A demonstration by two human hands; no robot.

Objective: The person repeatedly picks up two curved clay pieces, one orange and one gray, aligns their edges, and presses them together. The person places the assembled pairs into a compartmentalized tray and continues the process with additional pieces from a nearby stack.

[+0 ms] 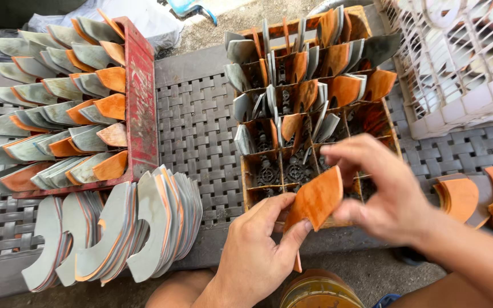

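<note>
Both hands hold an orange piece over the half-filled divided crate.

Bright, even daylight fills the scene, with soft, shallow shadows under the curved pieces. The white plastic crate at top right is nearly washed out. The right hand is slightly motion-blurred. Straight edges bow near the frame's borders.

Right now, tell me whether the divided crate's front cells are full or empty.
Mostly empty: the crate's near cells show bare bottoms; the rear ones hold pieces.
</note>
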